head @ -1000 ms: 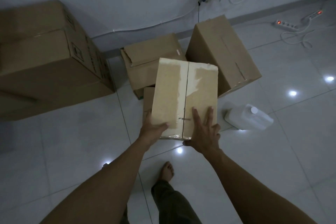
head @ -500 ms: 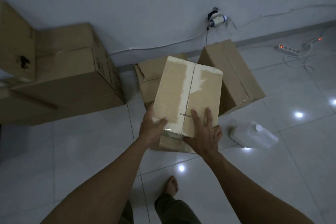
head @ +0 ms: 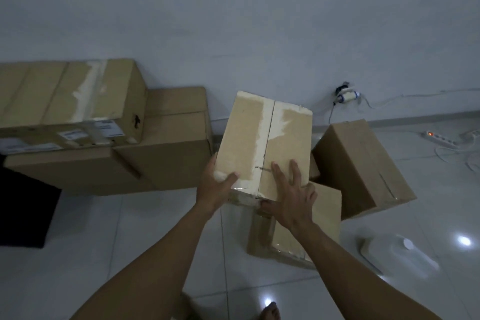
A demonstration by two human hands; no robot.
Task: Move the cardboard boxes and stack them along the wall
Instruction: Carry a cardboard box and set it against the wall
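Now: carry step. Box (head: 262, 143) held off the floor above a second box (head: 319, 218), tilted, taped seam up. Left hand (head: 214, 187) clamps the near left corner, thumb on top; right hand (head: 293, 195) lies spread on the lid, thumb hooked under the near edge (a pinch, not a full wrap). Next, likely: swing left onto the stack (head: 166, 143) at the wall (head: 233, 21). Bare tile (head: 130, 228) lies open leftward; jug (head: 397, 252) and loose box (head: 363, 163) crowd the right.

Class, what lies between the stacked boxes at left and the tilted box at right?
Head view: the held box, with a floor box below it.
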